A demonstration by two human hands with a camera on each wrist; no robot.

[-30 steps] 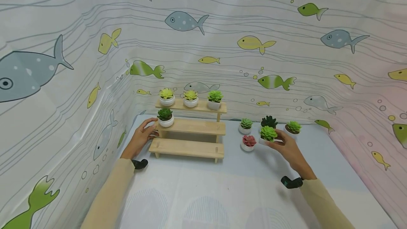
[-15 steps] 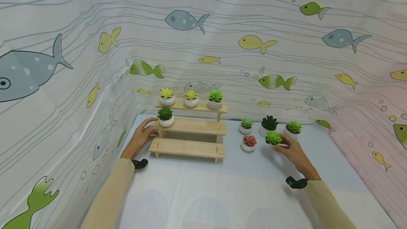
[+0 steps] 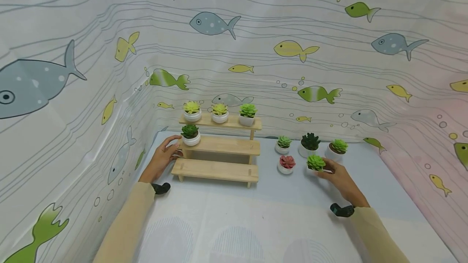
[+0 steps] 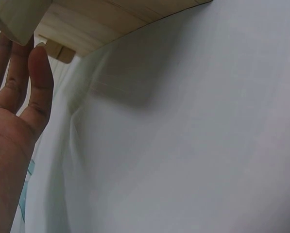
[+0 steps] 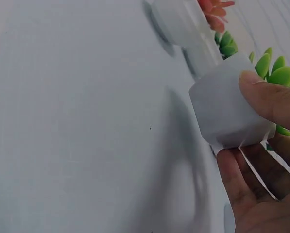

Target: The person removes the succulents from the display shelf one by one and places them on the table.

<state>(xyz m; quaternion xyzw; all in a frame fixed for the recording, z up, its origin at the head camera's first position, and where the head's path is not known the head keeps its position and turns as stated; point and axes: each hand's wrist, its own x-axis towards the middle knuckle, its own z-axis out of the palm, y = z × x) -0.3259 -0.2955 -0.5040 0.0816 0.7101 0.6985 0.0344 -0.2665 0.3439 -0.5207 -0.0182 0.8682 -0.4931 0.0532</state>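
Note:
My right hand (image 3: 340, 177) pinches the white angular pot of a bright green artificial succulent (image 3: 316, 163), thumb on one side and fingers on the other. In the right wrist view, the pot (image 5: 230, 104) shows its pale bottom part and casts a shadow on the cloth. My left hand (image 3: 162, 159) stays at the left end of a three-tier wooden stand (image 3: 219, 145), fingertips at the middle tier. The left wrist view has its fingers (image 4: 40, 77) fairly straight against the wood, some tips hidden. On that tier sits a dark green succulent (image 3: 190, 134).
Three potted succulents, including a yellow-green one (image 3: 219, 113), line the top tier. Near the right hand stand a red succulent (image 3: 287, 164), a small green one (image 3: 283, 144), a dark one (image 3: 309, 144) and another green one (image 3: 337, 149). Fish-printed cloth (image 3: 256, 80) walls the table.
The right hand has carried the green succulent rightward and towards me, uncovering the dark one behind; in the last half second it shifts only slightly. The left hand keeps its place.

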